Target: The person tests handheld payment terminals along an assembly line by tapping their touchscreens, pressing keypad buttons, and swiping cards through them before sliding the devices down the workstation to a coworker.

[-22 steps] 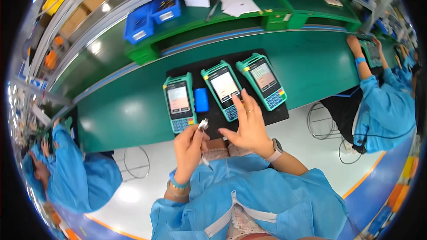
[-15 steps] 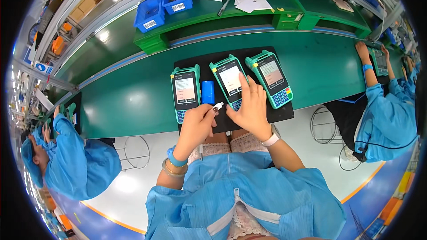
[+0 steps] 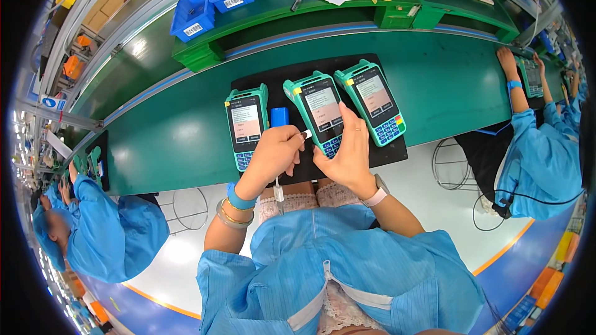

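Middle payment terminal (image 3: 332, 131) is lying on a black mat (image 3: 389, 156) between two other terminals (image 3: 374, 94), all three screens (image 3: 321, 105) already showing text. Right hand (image 3: 349, 162) is gripping its near end; left hand (image 3: 273, 150) is pinching a white plug (image 3: 307, 134), its seating unclear.

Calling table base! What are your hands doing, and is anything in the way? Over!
Left hand pinching white plug. Right hand at lit-up middle terminal. In the way: left hand, partly covering blue block.
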{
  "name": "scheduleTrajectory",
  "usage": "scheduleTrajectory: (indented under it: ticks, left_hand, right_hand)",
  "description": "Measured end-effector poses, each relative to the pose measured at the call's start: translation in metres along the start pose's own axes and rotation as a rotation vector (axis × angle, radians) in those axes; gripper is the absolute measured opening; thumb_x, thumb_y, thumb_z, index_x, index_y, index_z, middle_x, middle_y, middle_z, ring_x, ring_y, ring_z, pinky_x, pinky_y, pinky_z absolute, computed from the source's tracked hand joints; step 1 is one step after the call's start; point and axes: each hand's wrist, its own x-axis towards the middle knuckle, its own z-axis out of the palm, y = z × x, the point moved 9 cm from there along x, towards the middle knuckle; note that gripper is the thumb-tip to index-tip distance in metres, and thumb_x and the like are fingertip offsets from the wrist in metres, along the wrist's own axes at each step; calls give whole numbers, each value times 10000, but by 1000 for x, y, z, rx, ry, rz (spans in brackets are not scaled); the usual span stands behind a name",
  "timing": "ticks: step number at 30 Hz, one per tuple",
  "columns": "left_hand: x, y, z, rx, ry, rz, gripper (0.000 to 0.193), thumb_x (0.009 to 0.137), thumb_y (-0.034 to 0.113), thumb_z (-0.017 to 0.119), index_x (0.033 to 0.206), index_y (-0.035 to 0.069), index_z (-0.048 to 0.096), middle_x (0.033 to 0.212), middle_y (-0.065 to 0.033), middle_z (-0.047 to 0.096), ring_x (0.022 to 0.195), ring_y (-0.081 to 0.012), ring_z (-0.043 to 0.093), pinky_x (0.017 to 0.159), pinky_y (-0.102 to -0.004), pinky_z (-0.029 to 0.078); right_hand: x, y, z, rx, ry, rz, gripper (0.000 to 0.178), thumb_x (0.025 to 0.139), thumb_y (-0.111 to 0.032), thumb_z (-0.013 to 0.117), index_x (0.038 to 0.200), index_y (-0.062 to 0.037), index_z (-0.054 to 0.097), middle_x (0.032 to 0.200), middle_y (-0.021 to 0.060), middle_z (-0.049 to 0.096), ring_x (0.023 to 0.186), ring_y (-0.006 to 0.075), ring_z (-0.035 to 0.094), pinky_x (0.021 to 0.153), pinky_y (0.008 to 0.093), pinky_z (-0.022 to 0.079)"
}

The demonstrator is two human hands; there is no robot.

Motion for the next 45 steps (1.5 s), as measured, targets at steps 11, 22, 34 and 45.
scheduleTrajectory:
  ticks: [11, 22, 34, 45]
  left_hand:
    - [-13, 29, 10, 472, 428, 581, 126, 898, 38, 558, 1007, -15, 591, 992, -210, 615, 909, -421, 595, 777, -480, 498]
    - [-36, 21, 28, 765, 651, 788, 314, 816, -14, 620, 1129, -36, 615, 1141, -151, 594, 1239, -348, 517, 1018, -466, 430]
    - [-35, 17, 26, 687, 690, 791, 298, 817, -19, 623, 1115, -34, 621, 1108, -158, 602, 1154, -347, 581, 977, -459, 454]
    - [-34, 17, 20, 572, 665, 823, 254, 806, -41, 632, 1060, -35, 645, 1040, -152, 607, 1097, -339, 604, 938, -451, 468]
  right_hand:
    - [-4, 3, -4, -5, -52, 45, 763, 776, -297, 758, 1426, -59, 437, 1255, 278, 465, 1131, 437, 471, 982, 510, 390]
    - [6, -6, -4, -138, -85, -66, 629, 802, -285, 739, 1366, -94, 538, 1334, 293, 435, 1162, 446, 474, 969, 500, 415]
    - [17, 2, 0, 19, -68, -102, 677, 777, -211, 759, 1367, -23, 485, 1429, 315, 378, 1266, 473, 431, 1041, 509, 390]
    - [14, 2, 0, 19, -71, -120, 614, 781, -196, 749, 1323, -6, 532, 1453, 296, 380, 1270, 447, 454, 1039, 480, 407]
